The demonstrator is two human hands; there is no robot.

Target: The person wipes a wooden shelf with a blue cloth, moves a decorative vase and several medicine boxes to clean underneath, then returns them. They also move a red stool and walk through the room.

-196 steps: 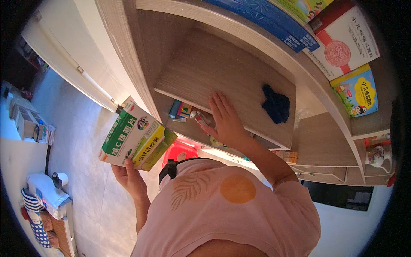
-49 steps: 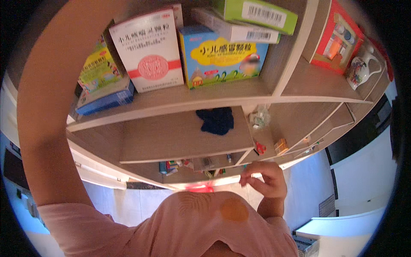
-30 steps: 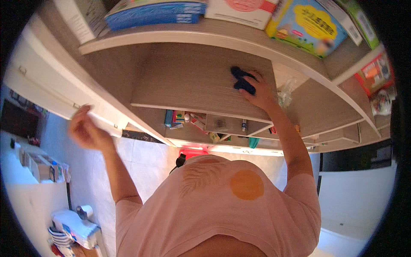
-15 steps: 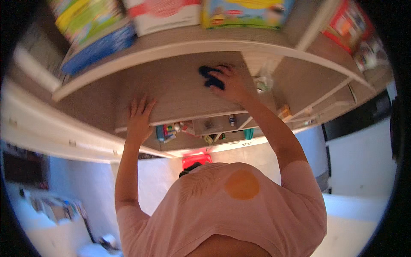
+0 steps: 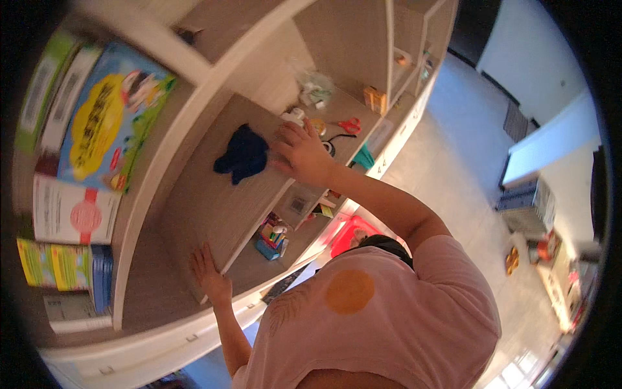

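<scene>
A dark navy cloth (image 5: 241, 154) lies crumpled on a grey-brown wood-grain shelf board (image 5: 201, 207). Just to the right of the cloth, my right hand (image 5: 301, 154) is at the board's right end, fingers stretched out and the cloth out of its grasp. My left hand (image 5: 210, 277) is laid on the board's near left corner with its fingers spread. Close beyond my right hand are a small white object (image 5: 295, 117), red-handled scissors (image 5: 350, 126) and a clear plastic bag (image 5: 315, 87).
Boxes and a colourful picture package (image 5: 116, 117) stand in the compartment on the left. Below the board, a blue box of small items (image 5: 271, 243) sits in a lower compartment. An orange box (image 5: 374, 99) stands farther right. A red plastic stool (image 5: 350, 235) is near my body.
My right hand has let go of the navy cloth, which now lies spread on the board. The view has swung round to the right. My left hand stays on the board.
</scene>
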